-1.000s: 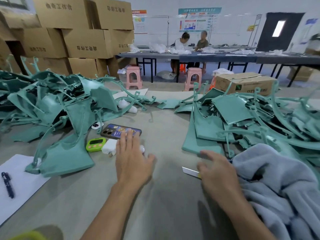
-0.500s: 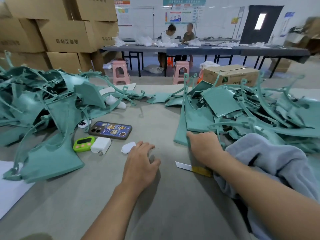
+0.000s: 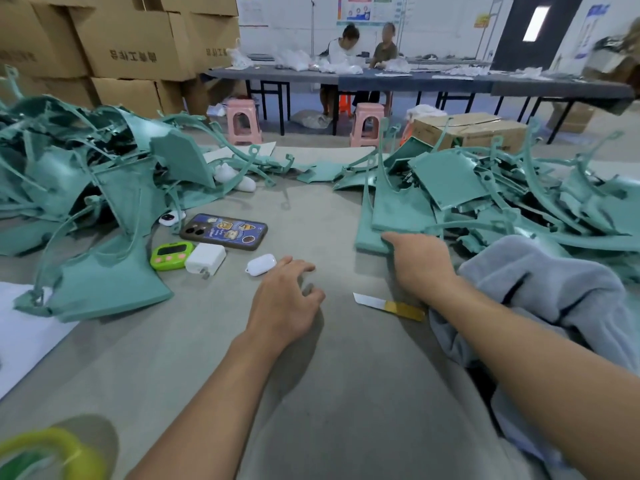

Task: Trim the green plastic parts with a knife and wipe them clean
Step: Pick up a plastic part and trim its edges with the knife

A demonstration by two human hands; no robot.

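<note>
Left forearm [image 3: 207, 403]: bare, enters from the bottom edge and extends forward. Left hand [image 3: 287, 303]: palm down, fingers loosely curled with tips pointing downward, nothing held. Right forearm [image 3: 519, 344]: bare, enters from the lower right and angles forward and inward. Right hand [image 3: 420, 266]: palm down, set further forward than the left, one digit extended on its inner side; remaining fingers hidden behind the knuckles, grip not determinable
</note>
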